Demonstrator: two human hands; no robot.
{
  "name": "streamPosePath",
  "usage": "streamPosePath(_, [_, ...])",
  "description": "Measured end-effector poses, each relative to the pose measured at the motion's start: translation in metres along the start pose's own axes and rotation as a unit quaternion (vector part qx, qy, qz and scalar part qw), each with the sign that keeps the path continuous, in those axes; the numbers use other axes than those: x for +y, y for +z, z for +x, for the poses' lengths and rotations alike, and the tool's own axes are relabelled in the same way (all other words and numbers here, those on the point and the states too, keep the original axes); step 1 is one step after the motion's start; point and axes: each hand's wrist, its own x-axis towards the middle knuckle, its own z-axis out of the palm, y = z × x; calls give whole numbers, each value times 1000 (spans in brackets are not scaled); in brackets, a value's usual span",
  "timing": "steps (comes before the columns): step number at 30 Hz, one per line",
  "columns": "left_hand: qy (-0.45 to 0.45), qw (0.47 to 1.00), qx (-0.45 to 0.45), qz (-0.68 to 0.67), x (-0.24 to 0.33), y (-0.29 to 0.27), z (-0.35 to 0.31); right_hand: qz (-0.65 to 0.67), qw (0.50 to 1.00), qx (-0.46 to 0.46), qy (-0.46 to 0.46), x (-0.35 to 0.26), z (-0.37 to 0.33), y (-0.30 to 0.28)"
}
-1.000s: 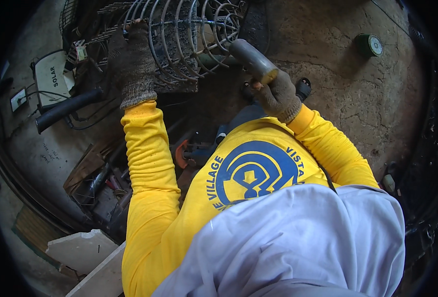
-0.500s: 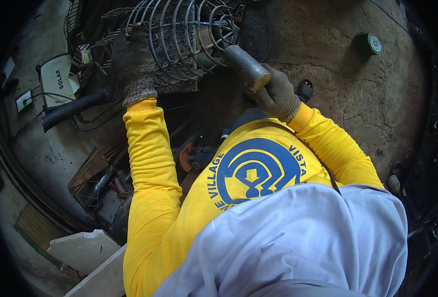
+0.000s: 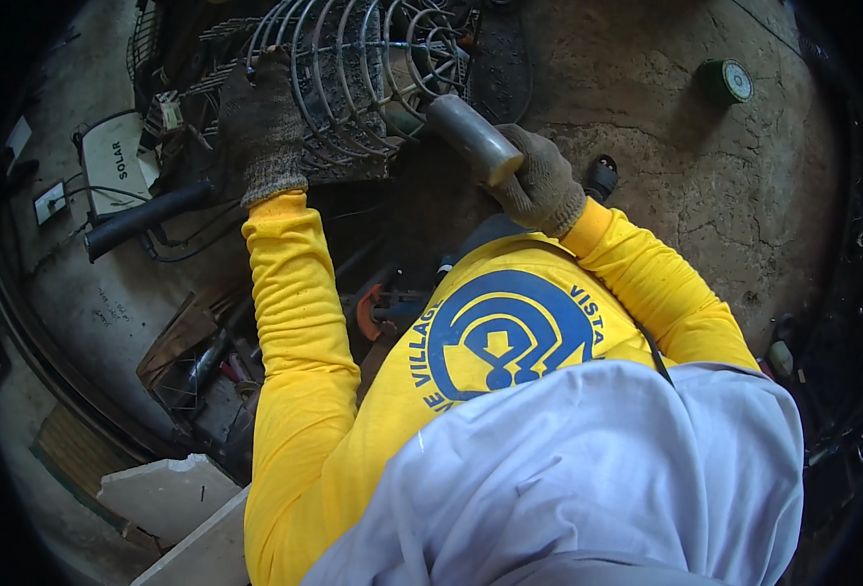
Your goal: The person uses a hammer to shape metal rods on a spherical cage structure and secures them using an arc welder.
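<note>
Steel wire forms a round cage [image 3: 363, 78] at the far middle of the scene, on the cracked floor [image 3: 705, 195]. The gloved left hand [image 3: 261, 132] is clamped on the cage's left side. The gloved right hand [image 3: 539, 181] is closed around a grey bar [image 3: 471, 137] whose far end touches the cage's right side. A green roll [image 3: 726, 80] lies far right.

Both gloved hands, left [image 3: 261, 132] and right [image 3: 541, 186], reach forward, fingers curled closed
</note>
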Motion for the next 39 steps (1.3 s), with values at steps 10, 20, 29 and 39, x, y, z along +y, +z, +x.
streamPosePath(10, [44, 997, 60, 35, -19, 15, 14, -11, 997, -5, 80, 12, -19, 1])
streamPosePath(20, [170, 926, 222, -254, -29, -9, -56, 125, 992, 28, 22, -14, -33, -17])
streamPosePath(29, [143, 924, -42, -351, -1, -41, -189, 72, 965, -108, -228, -123, 43, 42])
streamPosePath(39, [-225, 881, -12, -415, -160, -48, -161, -42, 968, -223, 107, -100, 9, -12])
